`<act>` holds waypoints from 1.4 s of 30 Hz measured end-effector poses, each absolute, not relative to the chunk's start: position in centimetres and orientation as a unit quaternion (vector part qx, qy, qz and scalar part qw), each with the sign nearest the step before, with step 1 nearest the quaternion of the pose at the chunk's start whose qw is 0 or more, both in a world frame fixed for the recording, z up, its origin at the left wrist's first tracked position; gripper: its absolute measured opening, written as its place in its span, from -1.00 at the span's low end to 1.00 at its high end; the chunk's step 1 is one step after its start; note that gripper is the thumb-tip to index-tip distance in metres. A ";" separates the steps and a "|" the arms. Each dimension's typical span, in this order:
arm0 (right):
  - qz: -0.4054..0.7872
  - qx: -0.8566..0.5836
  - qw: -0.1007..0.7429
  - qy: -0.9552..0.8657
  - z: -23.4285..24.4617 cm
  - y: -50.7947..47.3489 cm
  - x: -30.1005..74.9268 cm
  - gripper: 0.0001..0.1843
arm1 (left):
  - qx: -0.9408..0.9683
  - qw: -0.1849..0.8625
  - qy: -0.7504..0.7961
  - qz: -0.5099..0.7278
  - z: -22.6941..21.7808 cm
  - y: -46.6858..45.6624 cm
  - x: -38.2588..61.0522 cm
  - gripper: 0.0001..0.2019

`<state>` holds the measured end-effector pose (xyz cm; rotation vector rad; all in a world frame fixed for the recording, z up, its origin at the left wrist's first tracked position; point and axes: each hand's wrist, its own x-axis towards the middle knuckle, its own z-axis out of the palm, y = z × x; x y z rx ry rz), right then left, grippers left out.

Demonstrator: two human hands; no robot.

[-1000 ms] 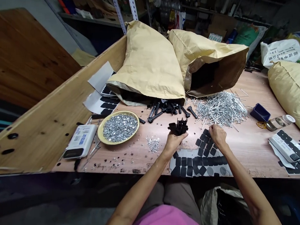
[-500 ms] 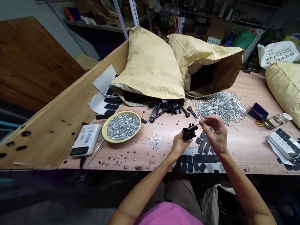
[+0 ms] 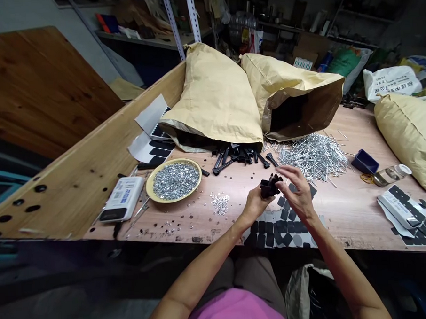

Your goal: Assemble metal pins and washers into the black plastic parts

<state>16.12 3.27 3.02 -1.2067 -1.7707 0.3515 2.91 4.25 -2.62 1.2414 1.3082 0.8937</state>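
Note:
My left hand (image 3: 254,203) grips a small bundle of black plastic parts (image 3: 269,185) just above the wooden table (image 3: 345,205). My right hand (image 3: 296,189) is closed against the right side of that bundle, fingers pinched on it; a thin metal pin may be between them, but I cannot make it out. Below both hands lies a white sheet of black adhesive pads (image 3: 282,224). A heap of silver pins (image 3: 311,155) lies just beyond my right hand.
A yellow dish of small washers (image 3: 173,179) and a loose washer heap (image 3: 220,202) sit left of my hands. More black parts (image 3: 239,154) spill from two tan paper sacks (image 3: 217,98). A white device (image 3: 122,198), a blue tray (image 3: 364,161) and further pad sheets (image 3: 409,212) lie around.
My right hand left the pin heap, rose with a pin, and has now closed against the bundle in my left hand. The left hand tilted the bundle toward the right.

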 end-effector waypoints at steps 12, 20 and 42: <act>0.546 -0.499 0.527 -0.418 -5.2 2.0 14.1 -0.30 | 0.507 0.534 0.474 0.482 -3.2 4.0 4.7 -0.50; 0.447 -0.492 0.708 -0.240 -4.7 2.9 11.1 -0.48 | 0.614 0.357 0.498 0.498 -4.1 5.0 5.9 -0.56; 0.211 -0.602 0.641 -0.426 -5.4 3.5 12.6 -0.31 | 0.479 0.542 0.373 0.581 -2.2 5.0 4.4 -0.63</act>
